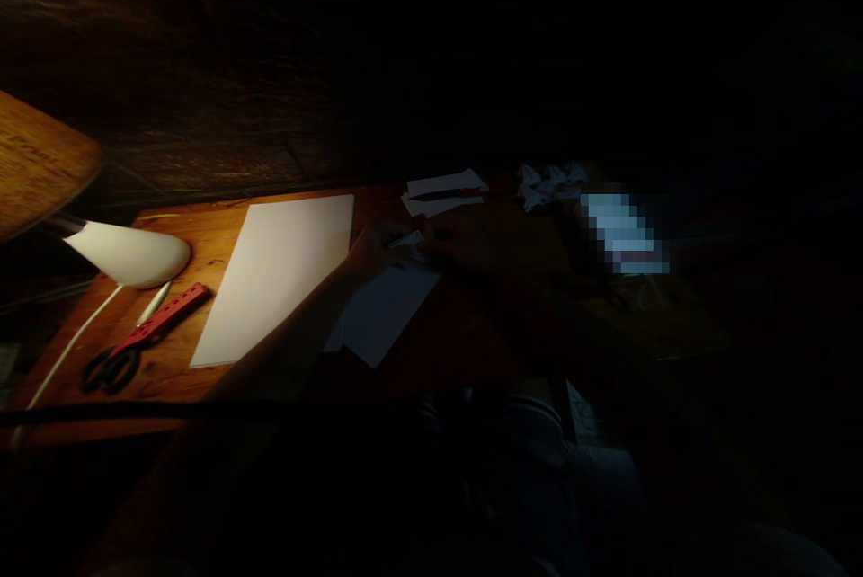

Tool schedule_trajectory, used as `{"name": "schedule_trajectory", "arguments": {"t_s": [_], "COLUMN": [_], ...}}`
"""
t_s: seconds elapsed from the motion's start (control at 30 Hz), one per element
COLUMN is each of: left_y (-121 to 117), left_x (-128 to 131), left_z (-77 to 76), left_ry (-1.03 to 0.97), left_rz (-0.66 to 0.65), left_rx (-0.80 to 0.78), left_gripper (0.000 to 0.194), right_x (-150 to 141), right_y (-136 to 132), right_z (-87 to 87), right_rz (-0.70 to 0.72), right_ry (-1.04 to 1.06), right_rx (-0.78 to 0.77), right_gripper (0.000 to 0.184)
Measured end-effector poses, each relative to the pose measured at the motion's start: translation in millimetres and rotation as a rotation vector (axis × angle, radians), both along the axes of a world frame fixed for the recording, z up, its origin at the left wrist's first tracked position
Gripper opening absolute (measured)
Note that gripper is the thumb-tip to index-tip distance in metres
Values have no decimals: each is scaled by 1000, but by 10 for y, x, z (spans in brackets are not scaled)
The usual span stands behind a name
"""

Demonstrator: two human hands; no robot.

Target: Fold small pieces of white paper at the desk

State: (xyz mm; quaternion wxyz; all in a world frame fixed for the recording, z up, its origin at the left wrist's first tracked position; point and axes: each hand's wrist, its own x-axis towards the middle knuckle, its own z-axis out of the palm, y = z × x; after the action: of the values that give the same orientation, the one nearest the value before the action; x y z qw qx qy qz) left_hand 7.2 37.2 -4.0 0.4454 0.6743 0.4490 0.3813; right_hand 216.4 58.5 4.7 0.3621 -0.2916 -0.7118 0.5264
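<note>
In the dim middle of the wooden table, my left hand (379, 244) and my right hand (462, 240) meet around a small folded piece of white paper (408, 240). The fingers of both hands look closed on it, though shadow hides their exact grip. Just below the hands lie cut sheets of white paper (391, 312), partly overlapping. A larger stack of white paper (289, 262) rests to the left, with my left forearm crossing its lower right edge.
At left stand a desk lamp (135, 253), black-handled scissors (121, 366) with a red perforated part, and a white pen (154, 305). Paper slips (441, 184) carry a dark, red-ended tool. Several folded paper pieces (546, 186) sit near a blurred bright screen (624, 231).
</note>
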Motion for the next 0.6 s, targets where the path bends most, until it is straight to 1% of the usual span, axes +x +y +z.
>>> {"name": "schedule_trajectory", "arguments": {"t_s": [0.1, 0.17, 0.27, 0.3, 0.37, 0.43, 0.47, 0.6], "left_y": [5, 13, 35, 44, 55, 55, 51, 23], "left_x": [19, 32, 45, 48, 56, 69, 77, 97], "left_z": [-7, -22, -61, -73, -87, -78, -65, 7], "left_ry": [-23, -50, -191, -244, -311, -317, -304, -229], "left_rz": [35, 96, 173, 171, 123, 81, 80, 147], "left_rx": [-17, -14, -11, -10, -4, 14, 22, -1], "left_gripper": [33, 34, 39, 42, 47, 48, 47, 40], "right_x": [13, 23, 41, 46, 51, 46, 40, 15], "right_y": [-3, -11, -23, -27, -36, -49, -56, -70], "right_z": [22, 40, 67, 75, 89, 100, 104, 97], "right_rz": [-25, -55, -128, -151, -176, -189, -190, -128], "right_ry": [5, -1, -3, 5, 29, 55, 63, 68], "right_rx": [-4, -21, -60, -68, -81, -96, -101, -102], "right_gripper": [32, 33, 38, 40, 42, 44, 45, 51]}}
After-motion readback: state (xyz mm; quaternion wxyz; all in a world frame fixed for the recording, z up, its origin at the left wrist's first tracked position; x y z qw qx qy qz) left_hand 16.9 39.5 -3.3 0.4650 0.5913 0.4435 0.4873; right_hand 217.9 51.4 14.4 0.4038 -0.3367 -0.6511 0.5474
